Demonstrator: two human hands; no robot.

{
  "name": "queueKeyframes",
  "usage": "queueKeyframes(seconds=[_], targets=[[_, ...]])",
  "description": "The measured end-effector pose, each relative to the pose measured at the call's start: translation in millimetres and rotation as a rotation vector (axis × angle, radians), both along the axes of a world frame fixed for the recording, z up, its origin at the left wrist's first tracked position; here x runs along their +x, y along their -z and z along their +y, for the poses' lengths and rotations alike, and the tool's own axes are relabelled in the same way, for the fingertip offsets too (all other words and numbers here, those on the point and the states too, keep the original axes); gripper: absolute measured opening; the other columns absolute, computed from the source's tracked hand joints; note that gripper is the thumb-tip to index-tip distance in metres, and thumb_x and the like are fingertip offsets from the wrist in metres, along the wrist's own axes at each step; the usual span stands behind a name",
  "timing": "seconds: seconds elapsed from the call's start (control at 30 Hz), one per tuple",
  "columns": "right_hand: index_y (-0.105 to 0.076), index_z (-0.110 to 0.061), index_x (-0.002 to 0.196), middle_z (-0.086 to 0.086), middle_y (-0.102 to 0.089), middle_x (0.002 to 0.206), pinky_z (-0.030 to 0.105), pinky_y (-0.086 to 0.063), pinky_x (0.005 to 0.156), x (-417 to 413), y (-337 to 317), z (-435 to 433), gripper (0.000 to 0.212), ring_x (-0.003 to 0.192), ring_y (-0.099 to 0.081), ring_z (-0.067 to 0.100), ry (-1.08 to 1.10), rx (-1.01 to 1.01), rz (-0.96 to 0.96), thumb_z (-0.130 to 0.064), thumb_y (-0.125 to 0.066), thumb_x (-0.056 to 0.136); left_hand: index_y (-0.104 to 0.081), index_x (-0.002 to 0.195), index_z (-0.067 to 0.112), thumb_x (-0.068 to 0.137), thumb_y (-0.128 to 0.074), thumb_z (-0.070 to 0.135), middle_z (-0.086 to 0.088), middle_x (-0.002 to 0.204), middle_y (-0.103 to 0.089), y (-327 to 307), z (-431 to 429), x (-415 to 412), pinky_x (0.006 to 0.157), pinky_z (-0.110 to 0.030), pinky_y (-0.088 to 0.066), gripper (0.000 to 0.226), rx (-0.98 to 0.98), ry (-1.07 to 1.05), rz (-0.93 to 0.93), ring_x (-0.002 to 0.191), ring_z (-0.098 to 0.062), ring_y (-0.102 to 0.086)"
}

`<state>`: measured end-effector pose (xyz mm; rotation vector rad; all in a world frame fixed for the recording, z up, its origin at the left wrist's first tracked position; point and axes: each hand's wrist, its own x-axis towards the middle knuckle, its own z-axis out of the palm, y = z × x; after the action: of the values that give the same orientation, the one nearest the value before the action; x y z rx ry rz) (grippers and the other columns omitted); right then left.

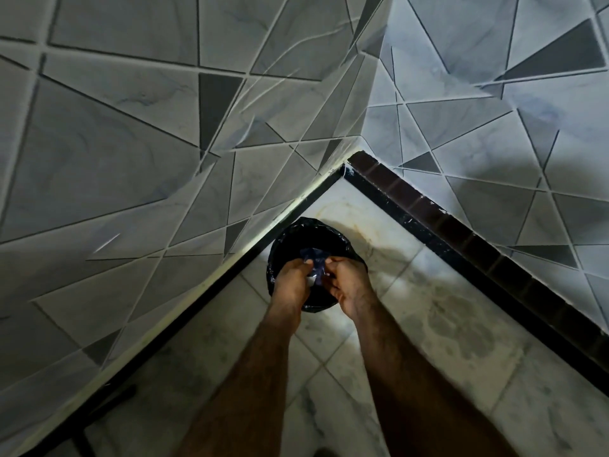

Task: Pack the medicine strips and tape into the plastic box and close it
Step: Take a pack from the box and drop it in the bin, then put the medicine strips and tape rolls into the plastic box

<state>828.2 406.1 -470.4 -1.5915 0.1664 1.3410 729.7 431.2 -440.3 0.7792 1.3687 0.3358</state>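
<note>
Your left hand and right hand both pinch a small dark foil scrap, possibly a medicine strip, over the black-lined bin in the far floor corner. No plastic box or tape in view; packing progress cannot be judged.

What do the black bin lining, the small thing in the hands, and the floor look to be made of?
Bin lining: thin black plastic film, glossy and crinkled at the rim.
Small item held by the left hand and right hand: probably foil or plastic wrapping, with shiny bluish creases; too small to be sure.
Floor: pale veined tiles, marble or marble-look, with grout lines and stains.
</note>
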Motion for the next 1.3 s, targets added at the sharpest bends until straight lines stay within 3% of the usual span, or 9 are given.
queueKeyframes(seconds=[0.1,0.33,0.43,0.5,0.6,0.73,0.87,1.0,1.3], targets=[[-0.063,-0.001,0.117,0.018,-0.067,0.113,0.038,-0.054,0.086,-2.9,-13.8,-11.2,0.029,0.094,-0.062,0.027,-0.001,0.058,0.008,-0.005,-0.052,0.091,-0.066,0.115,0.014,0.085,-0.053,0.034,-0.009,0.112,-0.069,-9.8,-11.5,-5.3,0.095,-0.05,-0.048,0.038,0.024,0.021,0.022,0.101,-0.027,-0.062],[-0.068,-0.005,0.11,0.015,-0.072,0.11,0.039,-0.05,0.099,-31.0,-114.6,-53.2,0.023,0.107,-0.066,0.028,-0.035,0.211,-0.017,-0.008,-0.056,0.091,-0.066,0.093,0.022,0.092,-0.058,0.017,-0.001,0.092,-0.07,-108.5,-51.8,-30.0,0.082,-0.03,-0.051,0.01,0.102,-0.168,0.0,0.092,-0.019,-0.065],[-0.07,-0.005,0.107,0.018,-0.072,0.108,0.046,-0.051,0.098,-55.5,-167.9,-69.0,0.021,0.108,-0.065,0.034,-0.067,0.255,-0.059,-0.007,-0.058,0.09,-0.068,0.102,0.021,0.092,-0.058,0.015,-0.002,0.097,-0.073,-158.8,-71.9,-51.4,0.075,-0.023,-0.052,0.015,0.167,-0.186,-0.044,0.094,-0.019,-0.068],[-0.068,-0.001,0.107,0.022,-0.069,0.11,0.051,-0.049,0.099,-74.3,-203.4,-78.1,0.021,0.11,-0.063,0.038,-0.058,0.272,-0.071,-0.003,-0.057,0.089,-0.067,0.112,0.019,0.093,-0.059,0.016,-0.001,0.103,-0.074,-193.6,-87.3,-69.5,0.065,-0.013,-0.05,0.021,0.192,-0.22,-0.06,0.094,-0.013,-0.069],[-0.068,-0.002,0.107,0.022,-0.068,0.11,0.055,-0.045,0.101,-106.0,-255.6,-92.9,0.021,0.101,-0.064,0.034,-0.062,0.321,-0.069,-0.002,-0.056,0.089,-0.064,0.118,0.02,0.091,-0.061,0.015,0.005,0.11,-0.071,-247.4,-112.1,-101.9,0.074,-0.011,-0.047,0.028,0.283,-0.297,-0.08,0.096,0.001,-0.066],[-0.068,-0.006,0.108,0.02,-0.068,0.114,0.043,-0.046,0.099,-158.0,-314.6,-116.4,0.022,0.103,-0.064,0.027,-0.127,0.38,-0.081,-0.003,-0.056,0.09,-0.06,0.102,0.037,0.092,-0.059,0.007,0.028,0.097,-0.063,-301.8,-145.8,-157.6,0.074,-0.002,-0.045,0.031,0.382,-0.287,-0.103,0.084,0.022,-0.06],[-0.066,-0.004,0.113,0.019,-0.067,0.116,0.042,-0.046,0.101,-219.5,-360.0,-139.9,0.026,0.105,-0.063,0.027,-0.241,0.433,-0.104,-0.002,-0.057,0.089,-0.059,0.117,0.029,0.091,-0.062,0.007,0.011,0.117,-0.064,-338.0,-167.2,-219.6,0.097,-0.019,-0.045,0.035,0.447,-0.363,-0.103,0.109,0.0,-0.06],[-0.064,-0.003,0.113,0.02,-0.065,0.11,0.033,-0.048,0.092,-282.0,-401.4,-165.0,0.025,0.102,-0.06,0.025,-0.324,0.488,-0.121,-0.002,-0.057,0.089,-0.058,0.121,0.022,0.091,-0.061,0.005,0.011,0.118,-0.063,-382.0,-189.3,-295.3,0.093,-0.013,-0.046,0.034,0.552,-0.421,-0.118,0.107,0.004,-0.059],[-0.065,-0.016,0.104,0.01,-0.066,0.107,0.03,-0.045,0.091,-439.2,-453.9,-214.9,0.02,0.101,-0.06,0.018,-0.552,0.567,-0.162,-0.005,-0.056,0.09,-0.057,0.13,0.013,0.091,-0.063,0.008,-0.002,0.13,-0.06,-426.5,-255.2,-479.1,0.102,-0.029,-0.047,0.04,0.647,-0.565,-0.021,0.115,-0.012,-0.058]])
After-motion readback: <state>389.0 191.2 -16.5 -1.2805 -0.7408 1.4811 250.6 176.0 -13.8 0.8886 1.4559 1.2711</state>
